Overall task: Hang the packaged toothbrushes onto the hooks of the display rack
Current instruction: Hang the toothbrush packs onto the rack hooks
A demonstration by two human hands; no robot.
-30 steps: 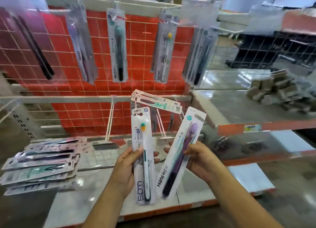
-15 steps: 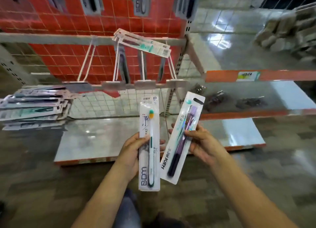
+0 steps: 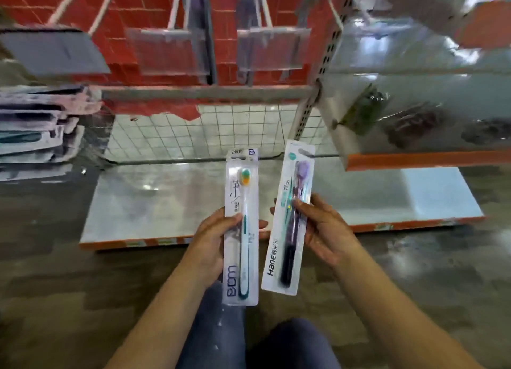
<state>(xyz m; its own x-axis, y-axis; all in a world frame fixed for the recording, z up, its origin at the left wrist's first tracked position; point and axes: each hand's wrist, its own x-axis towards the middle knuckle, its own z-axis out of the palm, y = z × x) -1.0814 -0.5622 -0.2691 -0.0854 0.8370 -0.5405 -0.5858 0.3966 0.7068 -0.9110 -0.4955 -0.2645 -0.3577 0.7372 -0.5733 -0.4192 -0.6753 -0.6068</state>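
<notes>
Two packaged toothbrushes are in hand and not yet hung. The left hand (image 3: 213, 241) grips the white pack (image 3: 241, 227), thumb across its front and fingers curled behind; the pack stands upright and shows a green-handled brush with an orange-tipped head. The right hand (image 3: 323, 230) pinches the purple pack (image 3: 290, 219) at mid-length, thumb on the front, the pack tilted slightly with its top leaning right; it holds a dark-handled brush with a purple head. Both packs are flat cards under clear blister covers, each with a hang slot near the top edge. Both sit low, in front of the bottom shelf (image 3: 171, 202), well below the hooks (image 3: 177, 12) of the red rack (image 3: 132, 9). Several blurred packs appear to hang from those hooks, so part of the work looks done. A stack of further packs (image 3: 36, 131) lies at the left, so a good deal remains by this judgement.
</notes>
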